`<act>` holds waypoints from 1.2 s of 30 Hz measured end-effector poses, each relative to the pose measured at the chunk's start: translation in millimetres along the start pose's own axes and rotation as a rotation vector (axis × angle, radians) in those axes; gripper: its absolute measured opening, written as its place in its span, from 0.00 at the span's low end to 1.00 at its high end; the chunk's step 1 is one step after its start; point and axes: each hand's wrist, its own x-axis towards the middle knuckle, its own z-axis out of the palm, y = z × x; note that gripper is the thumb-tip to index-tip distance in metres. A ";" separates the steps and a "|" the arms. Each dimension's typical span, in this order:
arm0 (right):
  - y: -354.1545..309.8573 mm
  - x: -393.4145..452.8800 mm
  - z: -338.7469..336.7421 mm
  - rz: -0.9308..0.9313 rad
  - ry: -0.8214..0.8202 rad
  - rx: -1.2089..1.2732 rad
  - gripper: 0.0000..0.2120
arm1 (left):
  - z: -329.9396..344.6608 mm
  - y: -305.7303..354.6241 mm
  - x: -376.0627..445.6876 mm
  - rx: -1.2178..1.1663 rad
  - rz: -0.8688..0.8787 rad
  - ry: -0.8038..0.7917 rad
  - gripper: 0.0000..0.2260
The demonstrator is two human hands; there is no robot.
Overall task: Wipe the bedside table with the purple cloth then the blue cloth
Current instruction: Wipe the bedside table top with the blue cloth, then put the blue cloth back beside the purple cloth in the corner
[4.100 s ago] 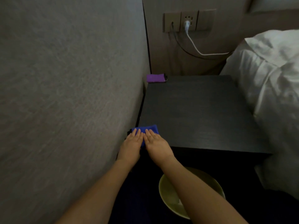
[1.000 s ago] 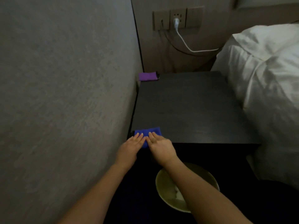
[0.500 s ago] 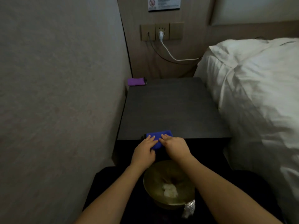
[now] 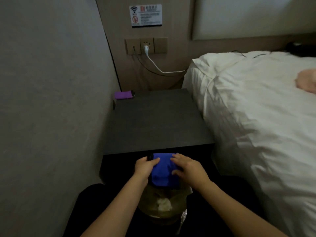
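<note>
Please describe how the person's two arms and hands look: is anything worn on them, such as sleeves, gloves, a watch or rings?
Both forearms are bare up to the frame's lower edge; no sleeve shows. The left hand and the right hand are ungloved. No watch, bracelet or ring can be seen, though the dim light could hide a thin one. No markings show on them.

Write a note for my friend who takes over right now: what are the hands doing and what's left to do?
Left hand: grips the left side of the folded blue cloth.
Right hand: fingers curled over the cloth's right side.
The cloth is held off the front edge of the dark wooden bedside table, above a yellow-green bin on the floor.
The rolled purple cloth lies at the table's back left corner, beside the wall.
Done: cannot tell how much wiping is finished.
Left: probably set the blue cloth down.
</note>
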 end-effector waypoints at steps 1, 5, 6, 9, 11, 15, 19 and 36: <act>4.5 -3.1 -4.7 0.028 0.118 0.021 0.23 | 1.2 0.1 -0.5 0.070 0.042 -0.008 0.10; 9.3 -2.9 -16.8 0.147 0.277 0.023 0.18 | 6.5 -10.4 3.7 0.345 0.131 -0.039 0.09; 7.4 -0.7 -19.6 0.157 0.287 0.032 0.18 | 7.2 -13.3 4.8 0.416 0.136 -0.034 0.08; 6.7 4.6 -19.3 0.158 0.219 0.058 0.18 | 6.7 -20.1 4.2 0.609 0.222 -0.032 0.03; 5.1 7.4 -18.9 0.178 0.166 0.091 0.17 | 5.9 -21.2 4.9 0.656 0.275 -0.029 0.03; 6.4 12.4 -18.2 0.244 0.037 0.106 0.16 | 3.9 -15.0 4.5 0.643 0.322 -0.098 0.07; 9.8 15.6 -18.1 0.355 -0.168 0.269 0.21 | -1.8 -9.0 3.2 0.636 0.354 -0.107 0.08; -18.4 126.9 -44.7 0.530 -0.097 1.343 0.09 | -33.6 127.4 44.1 -0.177 0.214 -0.161 0.09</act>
